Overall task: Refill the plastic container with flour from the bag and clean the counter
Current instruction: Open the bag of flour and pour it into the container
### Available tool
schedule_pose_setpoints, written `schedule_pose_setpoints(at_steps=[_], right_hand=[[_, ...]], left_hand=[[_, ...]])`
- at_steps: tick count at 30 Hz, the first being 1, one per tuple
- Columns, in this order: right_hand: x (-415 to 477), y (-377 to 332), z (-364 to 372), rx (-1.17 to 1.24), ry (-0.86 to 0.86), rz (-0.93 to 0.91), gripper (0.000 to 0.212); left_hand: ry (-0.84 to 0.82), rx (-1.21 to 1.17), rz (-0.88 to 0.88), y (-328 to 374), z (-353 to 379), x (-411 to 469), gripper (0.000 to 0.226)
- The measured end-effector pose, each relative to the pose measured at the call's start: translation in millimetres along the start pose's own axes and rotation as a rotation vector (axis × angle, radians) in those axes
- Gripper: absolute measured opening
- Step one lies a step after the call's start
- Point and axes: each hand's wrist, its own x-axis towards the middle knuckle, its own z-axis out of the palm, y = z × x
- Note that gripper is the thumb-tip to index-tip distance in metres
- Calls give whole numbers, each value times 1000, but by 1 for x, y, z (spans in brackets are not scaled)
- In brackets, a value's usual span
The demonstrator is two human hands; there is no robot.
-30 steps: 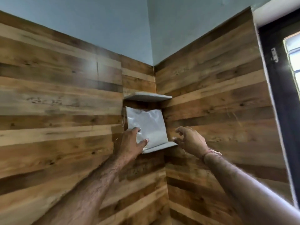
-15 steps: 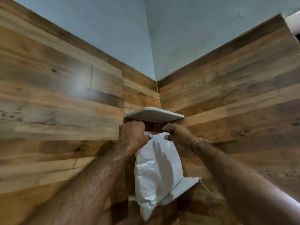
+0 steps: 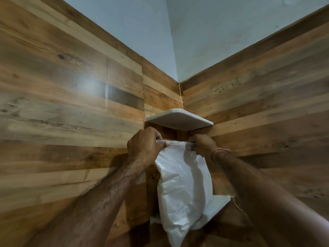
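A white woven plastic flour bag [image 3: 183, 189] stands in the wall corner, its bottom resting on the lower white corner shelf [image 3: 219, 204]. My left hand [image 3: 144, 148] grips the left end of the bag's top edge. My right hand [image 3: 201, 144] pinches the right end of that same edge. The top edge is stretched flat between the two hands, just below the upper shelf. The plastic container and the counter are out of view.
An upper white corner shelf [image 3: 179, 120] juts out right above my hands. Wood-panelled walls [image 3: 71, 104] meet in the corner behind the bag, with pale blue wall [image 3: 160, 32] higher up.
A second ago my left hand held the bag's side and my right hand was free; both hands have since moved to the bag's top edge and closed on it. The view has tilted upward.
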Motion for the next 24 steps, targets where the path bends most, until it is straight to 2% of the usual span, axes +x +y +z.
schedule_pose_setpoints(at_steps=[2,4,7,10,15,20,24], right_hand=[[-10,5,-7,111,51,20,14],[-24,12,-24,103,128,-6,10],[-43,18,-56,57,185,-50,18],[-74,19,-89,78,253,-64,16],[-156,38,-148,-19,264,-27,35],[-276,74,-181,-31,91,61,29],[-395,110,-195,-59,-78,144,25]], left_hand=[[22,-34,0,2,-3,-3,26],[54,-56,3,8,-11,-4,26],[99,-48,31,19,-29,-4,24],[125,-58,67,37,-47,-13,25],[75,-89,116,89,-75,-60,26],[-82,-171,98,138,-86,-157,33],[-297,-232,99,178,-83,-256,38]])
